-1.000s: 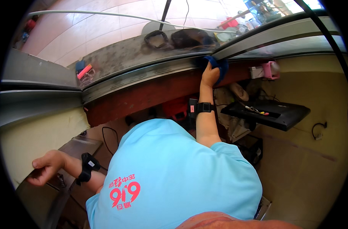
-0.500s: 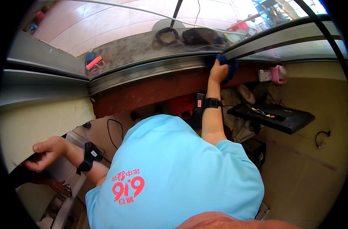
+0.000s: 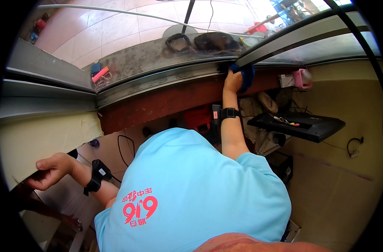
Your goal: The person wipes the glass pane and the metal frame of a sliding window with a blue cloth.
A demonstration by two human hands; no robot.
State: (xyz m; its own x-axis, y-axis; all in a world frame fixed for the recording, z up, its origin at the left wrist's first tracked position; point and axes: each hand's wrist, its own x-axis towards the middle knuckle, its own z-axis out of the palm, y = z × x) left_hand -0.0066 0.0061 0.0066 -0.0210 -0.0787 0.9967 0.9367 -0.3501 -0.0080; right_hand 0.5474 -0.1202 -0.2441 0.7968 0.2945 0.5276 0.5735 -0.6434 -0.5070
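Right hand: closed on the blue cloth (image 3: 247, 79); this hand (image 3: 233, 80) hides part of it, and the fingertips are hard to make out.
Cloth: bunched at the window track (image 3: 158, 83), beside the sliding frame's (image 3: 292, 43) lower end, above the red ledge (image 3: 166, 101); its far side is hidden.
Left hand: curled narrow around the edge of the pale wall (image 3: 49, 140); that hand's (image 3: 53, 170) fingertips are out of sight.
Monitor: the black monitor (image 3: 298, 126) lies flat, cables (image 3: 286, 122) on it.
Lower left: a dim limb (image 3: 72, 221); hand or foot, I cannot tell.
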